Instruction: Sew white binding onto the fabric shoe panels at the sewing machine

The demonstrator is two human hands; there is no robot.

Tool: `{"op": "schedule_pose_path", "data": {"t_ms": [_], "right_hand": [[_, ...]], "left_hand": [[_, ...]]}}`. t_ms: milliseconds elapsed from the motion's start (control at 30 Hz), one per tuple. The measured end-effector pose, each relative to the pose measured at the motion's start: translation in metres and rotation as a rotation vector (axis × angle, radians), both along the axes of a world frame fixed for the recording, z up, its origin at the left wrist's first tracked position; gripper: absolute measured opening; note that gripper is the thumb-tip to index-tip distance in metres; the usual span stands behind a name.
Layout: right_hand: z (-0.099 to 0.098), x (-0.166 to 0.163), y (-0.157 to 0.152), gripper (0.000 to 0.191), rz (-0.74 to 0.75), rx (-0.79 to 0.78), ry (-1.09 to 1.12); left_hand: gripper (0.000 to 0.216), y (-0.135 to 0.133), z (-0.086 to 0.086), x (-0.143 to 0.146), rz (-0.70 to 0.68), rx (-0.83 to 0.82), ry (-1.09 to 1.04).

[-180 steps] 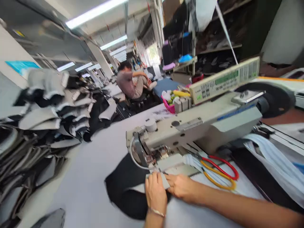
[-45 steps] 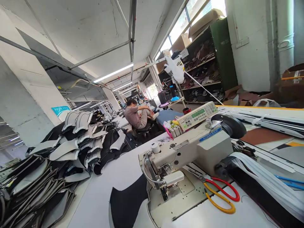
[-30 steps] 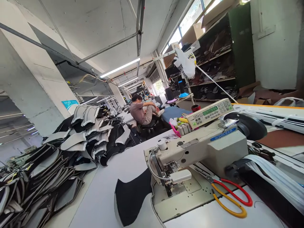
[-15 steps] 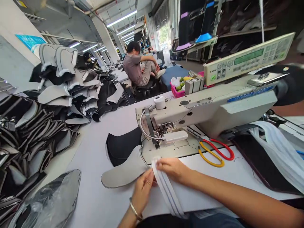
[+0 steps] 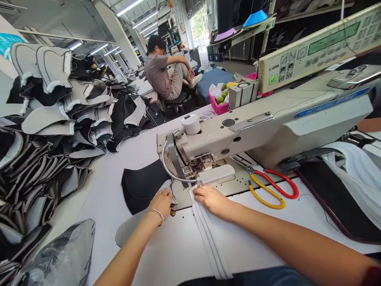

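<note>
A white zipper tape (image 5: 208, 234) runs from the lap up to the needle area of the sewing machine (image 5: 205, 167). My right hand (image 5: 212, 200) grips its upper end with closed fingers, just in front of the machine's light guard. Left of the needle, my left hand (image 5: 160, 204) is closed on a fabric piece with a grey side (image 5: 127, 230) and a black side (image 5: 144, 182); its thumb is mostly hidden. The grey part extends under my left wrist. The needle itself is hard to make out.
Scissors (image 5: 268, 188) with red and yellow handles lie right of the needle plate. Stacked fabric pieces (image 5: 44, 167) fill the left side, with a plastic bag (image 5: 62, 254) in front. More white tape (image 5: 357, 171) hangs at right. A seated person (image 5: 160, 71) is behind the machine.
My left hand has moved from beside the zipper tape up and left onto the grey fabric. My right hand has brought the tape's end to the needle area. The view has shifted closer.
</note>
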State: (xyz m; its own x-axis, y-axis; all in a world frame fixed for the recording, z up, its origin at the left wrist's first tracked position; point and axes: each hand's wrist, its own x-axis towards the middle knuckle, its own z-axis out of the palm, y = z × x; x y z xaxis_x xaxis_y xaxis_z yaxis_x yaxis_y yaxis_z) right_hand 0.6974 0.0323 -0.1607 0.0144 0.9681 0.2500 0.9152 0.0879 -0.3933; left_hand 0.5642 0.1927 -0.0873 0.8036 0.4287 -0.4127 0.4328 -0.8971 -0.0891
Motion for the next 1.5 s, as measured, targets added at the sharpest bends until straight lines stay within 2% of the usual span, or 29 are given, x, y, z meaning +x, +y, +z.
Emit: {"op": "schedule_pose_path", "data": {"t_ms": [100, 233, 400, 733, 1167, 1333, 1500], "right_hand": [[-0.002, -0.002, 0.0, 0.025, -0.038, -0.001, -0.052], [0.0, -0.006, -0.001, 0.025, -0.08, 0.004, -0.102], [-0.001, -0.008, -0.001, 0.026, -0.093, 0.028, -0.104], [0.005, 0.001, -0.005, 0.028, -0.048, 0.004, -0.072], [0.016, 0.011, -0.007, 0.029, 0.035, 0.011, -0.058], [0.019, 0.013, -0.009, 0.029, 0.051, -0.026, -0.017], [0.017, 0.013, -0.009, 0.03, 0.071, 0.006, 0.028]], "left_hand": [[0.042, 0.004, 0.008, 0.0, 0.029, -0.184, -0.072], [0.042, -0.022, 0.008, 0.0, 0.098, -0.41, -0.265], [0.044, -0.049, -0.001, -0.002, 0.176, -0.491, -0.403], [0.044, -0.043, -0.01, 0.001, 0.247, -0.599, -0.438], [0.034, -0.043, -0.022, 0.001, 0.171, -0.522, -0.535], [0.031, -0.044, -0.019, 0.005, 0.148, -0.5, -0.535], [0.037, -0.051, -0.019, 0.006, 0.061, -0.351, -0.513]]}}
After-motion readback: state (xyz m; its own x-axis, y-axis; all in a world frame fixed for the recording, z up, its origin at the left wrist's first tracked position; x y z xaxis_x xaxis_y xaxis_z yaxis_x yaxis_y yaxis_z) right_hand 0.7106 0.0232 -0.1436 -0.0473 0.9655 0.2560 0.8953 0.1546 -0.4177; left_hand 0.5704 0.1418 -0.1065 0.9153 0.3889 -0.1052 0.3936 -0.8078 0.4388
